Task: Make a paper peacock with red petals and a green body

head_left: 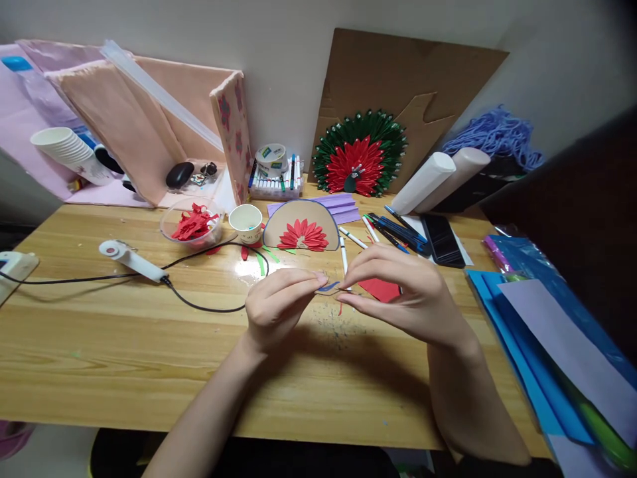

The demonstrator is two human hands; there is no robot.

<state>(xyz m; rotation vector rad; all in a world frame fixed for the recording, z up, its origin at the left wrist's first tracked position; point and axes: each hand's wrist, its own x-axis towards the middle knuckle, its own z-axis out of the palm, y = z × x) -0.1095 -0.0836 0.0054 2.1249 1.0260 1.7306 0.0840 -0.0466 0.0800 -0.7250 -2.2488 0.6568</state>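
Between thumb and fingers, my left hand (281, 309) pinches a small piece of cardboard (329, 287) with a blue mark on it. My right hand (405, 292) is closed in a pinch at the right end of this piece; whether its fingertips grip the tip or something tiny there is too small to make out. Behind both hands stands a cardboard half-circle (301, 211) with a blue rim and red paper petals (302, 236). Red paper (381, 289) lies partly hidden under my right hand. Tiny dark scraps (339, 332) are scattered on the table below.
A hot glue gun (132, 260) with its black cord lies left. Behind are a tub of red paper strips (194, 222), a paper cup (245, 222) and a red-green peacock fan (361, 156) against cardboard. Markers, scissors, a phone (442, 239) and coloured sheets (562, 299) lie right.
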